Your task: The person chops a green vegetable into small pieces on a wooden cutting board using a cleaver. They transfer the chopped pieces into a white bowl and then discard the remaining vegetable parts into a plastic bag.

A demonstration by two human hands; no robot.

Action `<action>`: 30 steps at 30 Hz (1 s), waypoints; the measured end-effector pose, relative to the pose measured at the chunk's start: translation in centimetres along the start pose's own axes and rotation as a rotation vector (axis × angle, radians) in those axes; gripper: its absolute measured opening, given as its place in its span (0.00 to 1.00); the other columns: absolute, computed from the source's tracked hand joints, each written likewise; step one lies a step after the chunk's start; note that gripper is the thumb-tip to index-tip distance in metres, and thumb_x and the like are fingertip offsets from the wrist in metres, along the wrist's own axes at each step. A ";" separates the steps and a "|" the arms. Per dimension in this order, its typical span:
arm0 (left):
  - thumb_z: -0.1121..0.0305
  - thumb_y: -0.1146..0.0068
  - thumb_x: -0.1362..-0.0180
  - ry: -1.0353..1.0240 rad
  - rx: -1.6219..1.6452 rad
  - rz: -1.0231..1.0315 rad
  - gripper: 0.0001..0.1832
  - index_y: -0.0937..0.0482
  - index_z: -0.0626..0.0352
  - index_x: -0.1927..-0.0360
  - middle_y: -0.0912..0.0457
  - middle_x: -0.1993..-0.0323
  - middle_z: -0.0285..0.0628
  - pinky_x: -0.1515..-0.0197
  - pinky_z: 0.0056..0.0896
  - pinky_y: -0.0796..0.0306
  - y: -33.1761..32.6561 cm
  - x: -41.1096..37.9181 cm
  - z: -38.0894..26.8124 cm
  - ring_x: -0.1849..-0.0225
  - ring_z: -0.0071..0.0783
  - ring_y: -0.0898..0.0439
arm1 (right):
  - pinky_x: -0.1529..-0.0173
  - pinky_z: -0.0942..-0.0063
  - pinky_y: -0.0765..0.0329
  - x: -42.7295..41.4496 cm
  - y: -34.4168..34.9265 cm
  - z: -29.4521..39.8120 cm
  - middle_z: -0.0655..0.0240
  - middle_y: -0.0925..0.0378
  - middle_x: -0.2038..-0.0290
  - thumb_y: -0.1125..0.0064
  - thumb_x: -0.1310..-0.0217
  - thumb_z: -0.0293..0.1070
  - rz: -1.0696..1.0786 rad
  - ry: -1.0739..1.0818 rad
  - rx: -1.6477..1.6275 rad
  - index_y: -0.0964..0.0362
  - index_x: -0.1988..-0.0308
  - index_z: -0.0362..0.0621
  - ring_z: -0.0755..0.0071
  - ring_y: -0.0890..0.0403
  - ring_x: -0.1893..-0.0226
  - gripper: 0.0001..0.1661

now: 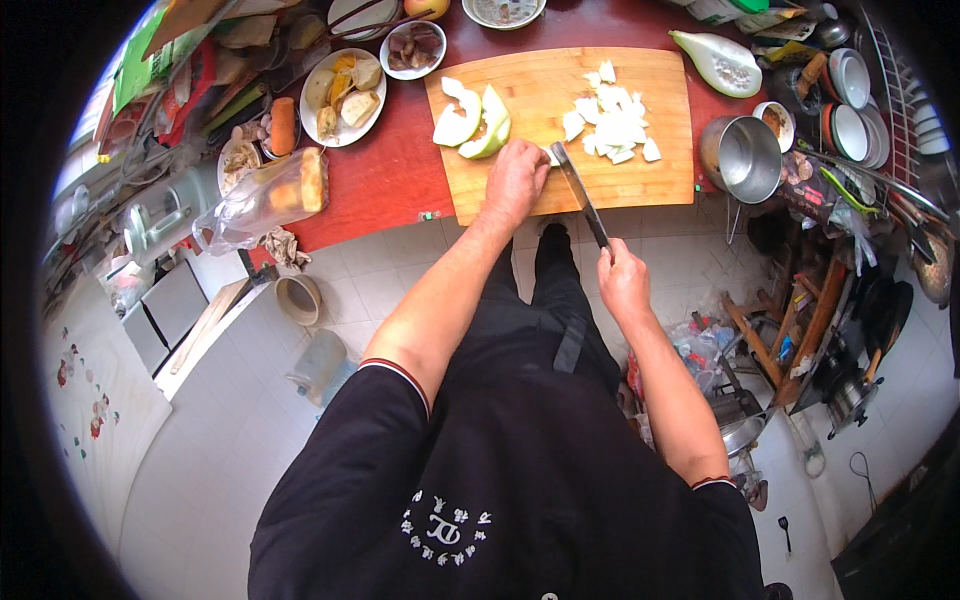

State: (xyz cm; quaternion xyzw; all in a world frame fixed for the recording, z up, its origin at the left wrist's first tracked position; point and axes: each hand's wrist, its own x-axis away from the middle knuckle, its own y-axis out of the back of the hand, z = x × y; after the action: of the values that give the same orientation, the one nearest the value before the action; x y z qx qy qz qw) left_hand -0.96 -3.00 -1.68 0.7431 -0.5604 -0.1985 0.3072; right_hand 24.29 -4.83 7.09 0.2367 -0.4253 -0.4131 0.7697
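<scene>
My right hand is closed around the handle of a kitchen knife, its blade pointing up and left over the wooden cutting board. Beside the blade tip, my left hand presses a piece of pale green gourd against the board with bent fingers. Two curved gourd pieces lie behind my left hand. Right of the blade is a loose heap of cut pale gourd pieces. A halved gourd with its cut side showing rests on the red table beyond the board's right corner.
Along the right stand a metal pot, a small bowl and stacked bowls. At left are a plate of peeled vegetables, a small bowl of dark pieces, a carrot and bread in a plastic bag.
</scene>
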 end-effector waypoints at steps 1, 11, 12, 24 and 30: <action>0.75 0.29 0.43 -0.003 0.005 0.010 0.08 0.17 0.57 0.61 0.19 0.56 0.45 0.45 0.51 0.24 0.0 0.1 0.0 0.49 0.52 0.21 | 0.58 0.43 0.18 0.1 0.1 0.2 0.46 0.15 0.66 0.39 0.27 0.32 0.004 -0.018 -0.022 0.21 0.49 0.43 0.34 0.13 0.62 0.10; 0.77 0.33 0.42 -0.014 -0.028 0.000 0.11 0.15 0.57 0.55 0.17 0.53 0.47 0.42 0.49 0.25 0.6 0.8 0.0 0.47 0.53 0.21 | 0.58 0.44 0.18 -0.6 -0.3 0.5 0.45 0.15 0.66 0.40 0.27 0.33 0.025 -0.004 0.017 0.21 0.50 0.43 0.33 0.14 0.62 0.09; 0.77 0.33 0.42 -0.006 -0.029 -0.002 0.11 0.15 0.57 0.55 0.17 0.53 0.47 0.42 0.49 0.25 0.7 0.9 -0.1 0.47 0.53 0.21 | 0.58 0.44 0.18 -0.4 -0.1 0.6 0.45 0.15 0.66 0.40 0.27 0.33 0.027 -0.011 0.006 0.21 0.50 0.43 0.33 0.13 0.62 0.09; 0.77 0.33 0.41 -0.056 -0.048 0.001 0.14 0.15 0.57 0.51 0.17 0.52 0.46 0.40 0.49 0.26 0.9 2.3 0.2 0.46 0.53 0.22 | 0.59 0.44 0.17 0.4 -0.1 0.9 0.46 0.15 0.67 0.39 0.27 0.31 0.000 0.014 -0.007 0.21 0.50 0.43 0.34 0.13 0.63 0.09; 0.75 0.32 0.41 0.094 -0.042 -0.026 0.14 0.17 0.59 0.51 0.16 0.55 0.49 0.42 0.51 0.26 0.2 2.5 -0.5 0.49 0.54 0.20 | 0.59 0.44 0.18 0.7 0.9 2.0 0.46 0.15 0.68 0.39 0.27 0.32 -0.035 0.024 -0.035 0.21 0.51 0.43 0.34 0.14 0.64 0.09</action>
State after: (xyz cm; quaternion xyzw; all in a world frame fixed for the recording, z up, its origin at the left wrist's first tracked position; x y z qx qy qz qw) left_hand -0.07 -5.27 -1.02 0.7524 -0.5313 -0.1791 0.3458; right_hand 23.20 -4.95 9.07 0.2354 -0.4046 -0.4309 0.7715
